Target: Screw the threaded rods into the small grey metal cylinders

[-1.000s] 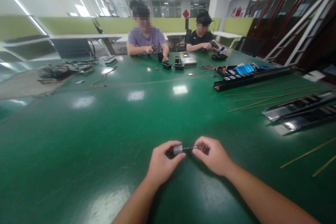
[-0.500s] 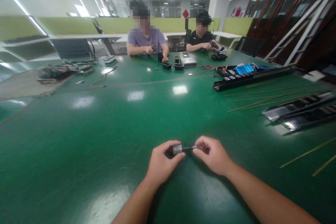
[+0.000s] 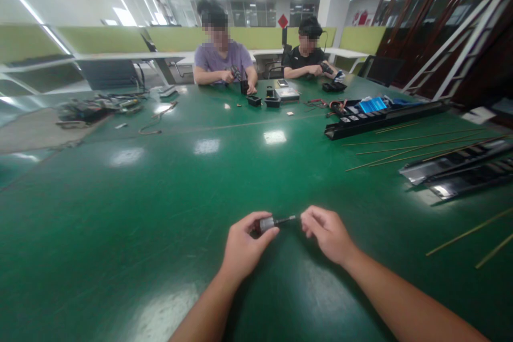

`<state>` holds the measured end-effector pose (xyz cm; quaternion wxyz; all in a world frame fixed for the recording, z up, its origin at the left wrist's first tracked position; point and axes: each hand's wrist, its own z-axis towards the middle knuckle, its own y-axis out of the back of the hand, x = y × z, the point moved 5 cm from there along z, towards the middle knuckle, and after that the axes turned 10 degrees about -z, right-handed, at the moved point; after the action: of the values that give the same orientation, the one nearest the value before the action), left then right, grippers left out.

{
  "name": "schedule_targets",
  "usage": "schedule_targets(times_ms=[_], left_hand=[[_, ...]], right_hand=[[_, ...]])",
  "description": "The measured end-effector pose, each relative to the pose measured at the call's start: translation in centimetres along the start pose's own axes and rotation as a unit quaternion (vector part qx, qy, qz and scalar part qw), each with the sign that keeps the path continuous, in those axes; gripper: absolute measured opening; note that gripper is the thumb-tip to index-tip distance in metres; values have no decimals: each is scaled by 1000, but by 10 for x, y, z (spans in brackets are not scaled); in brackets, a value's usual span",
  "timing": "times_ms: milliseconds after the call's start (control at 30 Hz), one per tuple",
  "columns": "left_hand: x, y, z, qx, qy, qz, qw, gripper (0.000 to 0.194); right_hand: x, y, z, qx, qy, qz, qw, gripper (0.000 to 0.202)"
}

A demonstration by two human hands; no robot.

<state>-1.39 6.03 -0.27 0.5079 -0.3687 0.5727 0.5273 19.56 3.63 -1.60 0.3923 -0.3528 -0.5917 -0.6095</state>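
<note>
In my left hand (image 3: pixel 242 243) is a small silver-grey cylinder (image 3: pixel 266 224), possibly a small motor, gripped between thumb and fingers. A thin dark stem (image 3: pixel 285 220) with a lighter tip sticks out of it to the right, angled slightly upward. My right hand (image 3: pixel 329 233) is closed just beyond that tip, its fingers curled together. A narrow gap seems to lie between the tip and those fingers. Whether they pinch anything small I cannot make out. Both hands are above the near part of the green table (image 3: pixel 168 197).
Two people sit across the table, one in a purple shirt (image 3: pixel 224 59) and one in black (image 3: pixel 304 61), each holding a dark tool. At right lie black metal channels (image 3: pixel 385 117) and thin rods (image 3: pixel 468 232). Tangled parts (image 3: pixel 100 107) lie far left; small black boxes (image 3: pixel 272 102) stand near the people.
My right hand has shifted slightly right and up, off the stem's tip, with fingers more curled. My left hand has moved a little left, and the cylinder's stem now tilts upward.
</note>
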Motion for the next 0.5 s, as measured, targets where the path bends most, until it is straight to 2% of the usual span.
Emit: schedule_targets(times_ms=[67, 133, 300, 400, 500], left_hand=[[1, 0, 1, -6, 15, -28, 999, 29], [2, 1, 3, -20, 34, -77, 996, 30], [7, 8, 9, -79, 33, -172, 981, 32], [14, 13, 13, -115, 20, -220, 969, 31], [19, 14, 14, -126, 15, -253, 959, 38]], right_hand=[[-10, -1, 2, -3, -27, 49, 998, 53], [-17, -3, 5, -17, -25, 64, 997, 59], [-29, -9, 14, -21, -17, 80, 996, 60], [-29, -10, 18, -18, -6, 79, 997, 60], [-25, -10, 19, -13, 6, 75, 997, 61]])
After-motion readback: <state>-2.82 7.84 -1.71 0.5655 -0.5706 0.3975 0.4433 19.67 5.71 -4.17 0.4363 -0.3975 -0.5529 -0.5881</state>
